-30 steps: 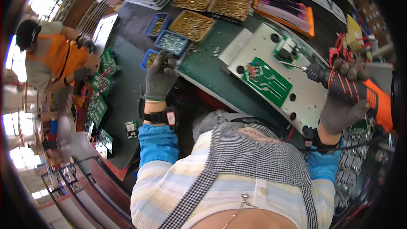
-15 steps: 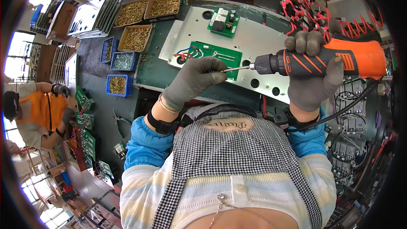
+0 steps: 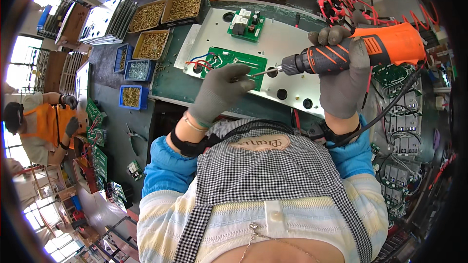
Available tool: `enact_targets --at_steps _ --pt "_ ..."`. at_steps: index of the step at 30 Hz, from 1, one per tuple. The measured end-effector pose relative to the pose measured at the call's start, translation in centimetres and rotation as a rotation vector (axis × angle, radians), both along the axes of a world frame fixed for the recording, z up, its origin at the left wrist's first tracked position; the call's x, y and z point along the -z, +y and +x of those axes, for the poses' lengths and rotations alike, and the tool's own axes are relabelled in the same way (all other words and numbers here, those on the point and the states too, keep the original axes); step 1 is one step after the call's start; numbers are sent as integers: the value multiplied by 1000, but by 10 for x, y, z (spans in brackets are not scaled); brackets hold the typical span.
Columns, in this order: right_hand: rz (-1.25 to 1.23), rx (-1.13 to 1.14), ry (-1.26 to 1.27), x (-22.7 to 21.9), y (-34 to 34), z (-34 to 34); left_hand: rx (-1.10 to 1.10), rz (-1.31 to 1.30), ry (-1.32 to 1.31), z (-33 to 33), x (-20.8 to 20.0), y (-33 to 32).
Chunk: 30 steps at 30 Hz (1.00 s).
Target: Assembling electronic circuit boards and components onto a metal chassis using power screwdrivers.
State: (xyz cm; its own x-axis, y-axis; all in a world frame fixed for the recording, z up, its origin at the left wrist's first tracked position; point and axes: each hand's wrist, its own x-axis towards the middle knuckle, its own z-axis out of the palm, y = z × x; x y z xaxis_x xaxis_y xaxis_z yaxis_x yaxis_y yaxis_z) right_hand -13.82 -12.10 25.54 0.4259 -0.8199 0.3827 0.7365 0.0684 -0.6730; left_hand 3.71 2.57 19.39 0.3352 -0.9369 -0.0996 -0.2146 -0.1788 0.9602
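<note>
In my gloved right hand (image 3: 341, 87) is an orange and black power screwdriver (image 3: 385, 45), tilted with its bit (image 3: 263, 72) pointing left and slightly down. My gloved left hand (image 3: 219, 92) is closed, thumb and fingertips pinched at the bit's tip. Whatever sits between those fingers is too small to make out. Beneath them lies a green circuit board (image 3: 253, 62) with red and blue wires at its left end, partly covered by my left hand. It rests on a pale metal panel (image 3: 287, 48), which also carries a smaller board with white and black blocks (image 3: 246, 24) farther back.
Several bins of small brass-coloured parts stand to the left, with a blue bin of silver parts (image 3: 140, 70) among them. Pliers (image 3: 134, 136) lie nearer me. A black cable (image 3: 390, 124) trails from the screwdriver. At far left, a person in an orange vest (image 3: 53, 125) handles boards.
The view has shifted slightly, moving the panel left in the picture. The screwdriver has moved a little away from me, and my right thumb now lies farther forward along its body.
</note>
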Motion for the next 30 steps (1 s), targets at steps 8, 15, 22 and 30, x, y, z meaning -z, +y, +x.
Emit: enact_targets --at_steps 8,15,22,30 --pt "-151 345 215 30 -16 17 -64 243 -188 96 32 43" --pt "-125 385 189 56 -11 37 -97 118 202 118 57 14" --pt "-133 513 629 36 6 54 82 -75 -163 118 61 -2" --pt "-257 467 660 12 15 80 43 -132 -79 118 74 -23"
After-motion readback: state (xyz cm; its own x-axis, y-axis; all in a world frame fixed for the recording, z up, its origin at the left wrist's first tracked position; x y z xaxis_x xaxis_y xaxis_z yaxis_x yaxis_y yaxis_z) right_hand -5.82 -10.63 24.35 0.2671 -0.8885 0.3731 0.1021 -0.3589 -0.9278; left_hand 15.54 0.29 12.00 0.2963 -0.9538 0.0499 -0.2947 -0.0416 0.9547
